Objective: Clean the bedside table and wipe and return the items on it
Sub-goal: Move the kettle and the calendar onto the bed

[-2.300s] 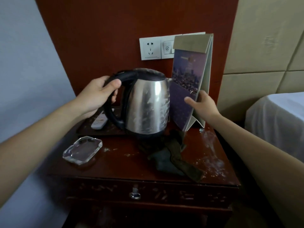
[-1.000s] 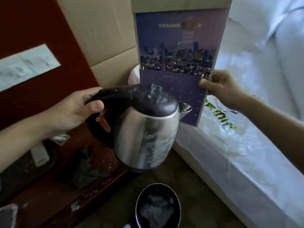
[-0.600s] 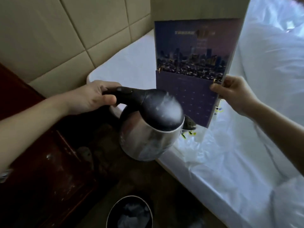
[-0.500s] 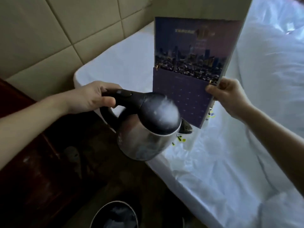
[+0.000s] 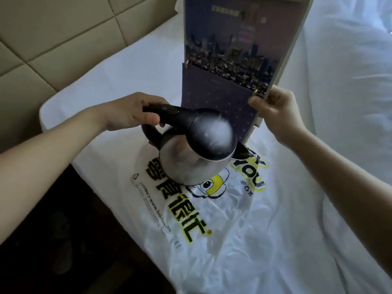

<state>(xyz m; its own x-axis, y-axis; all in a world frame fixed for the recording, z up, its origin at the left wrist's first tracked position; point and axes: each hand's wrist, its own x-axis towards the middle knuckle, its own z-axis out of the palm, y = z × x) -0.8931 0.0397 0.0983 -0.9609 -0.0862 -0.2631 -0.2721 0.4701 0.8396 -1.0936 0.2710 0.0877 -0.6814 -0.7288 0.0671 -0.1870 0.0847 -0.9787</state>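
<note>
Kettle (image 5: 197,160) and calendar (image 5: 229,60) held over the bed (image 5: 101,81)
Left hand (image 5: 131,112) grips the kettle's black handle above a printed bag (image 5: 212,221); whether its base touches is hidden. Right hand (image 5: 274,112) pinches the calendar's lower corner; its top is cut off

- The calendar (image 5: 229,60): top cut off by the upper frame edge; header text blurred, unreadable.
- The kettle (image 5: 199,149): underside hidden; contact with the plastic bag (image 5: 222,230) cannot be determined.
- Print on the plastic bag: partly covered by the kettle; fine print too small to read.
- Lower left area: dark, contents indiscernible.
</note>
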